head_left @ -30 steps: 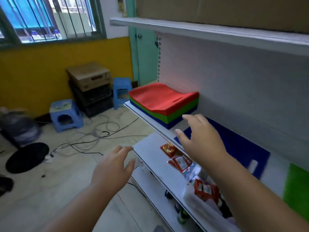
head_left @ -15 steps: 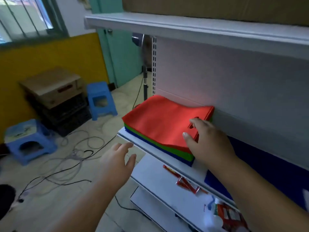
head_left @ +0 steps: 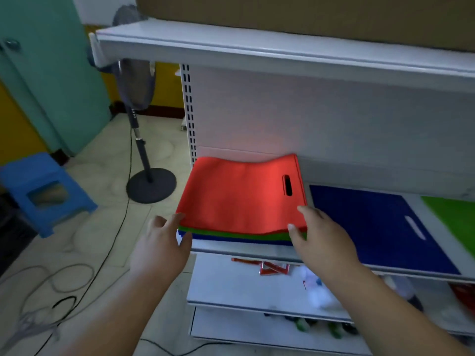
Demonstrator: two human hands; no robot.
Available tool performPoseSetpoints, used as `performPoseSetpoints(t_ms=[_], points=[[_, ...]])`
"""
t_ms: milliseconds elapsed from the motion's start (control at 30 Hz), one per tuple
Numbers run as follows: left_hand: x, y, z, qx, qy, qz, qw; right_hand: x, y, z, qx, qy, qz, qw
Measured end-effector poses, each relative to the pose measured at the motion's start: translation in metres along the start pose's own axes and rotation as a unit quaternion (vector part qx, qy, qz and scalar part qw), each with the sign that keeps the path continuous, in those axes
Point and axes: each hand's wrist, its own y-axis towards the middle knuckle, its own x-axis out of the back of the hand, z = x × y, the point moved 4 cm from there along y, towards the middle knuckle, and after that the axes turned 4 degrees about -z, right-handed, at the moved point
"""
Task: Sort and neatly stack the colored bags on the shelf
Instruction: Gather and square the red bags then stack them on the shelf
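blue stool [head_left: 43, 191] and fan stand [head_left: 150, 185] left of shelf [head_left: 257, 250]

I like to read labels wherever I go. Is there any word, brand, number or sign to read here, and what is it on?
None can be read.
Red packets on the lower shelf: print is there, too blurred to read.
Red bag, blue bag, green bag: plain, no print shows.
Cardboard box on top: no legible marking.
Blue stool: no text shows.
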Motion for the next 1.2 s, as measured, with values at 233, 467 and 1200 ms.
performPoseSetpoints(t_ms=[233,467,1200], points=[[0.006,0.017,0.007,-0.014,-0.045,-0.033,0.998,-0.008,-0.006,0.008,-0.006,0.01,-0.008,1.0],[0.016,0.025,0.028,0.063,-0.137,-0.015,0.988,-0.01,-0.025,0.0,-0.06,0.087,-0.102,0.989],[-0.015,-0.064,-0.134,-0.025,-0.359,-0.046,0.932,0.092,-0.101,-0.136,-0.074,0.062,-0.268,0.958]])
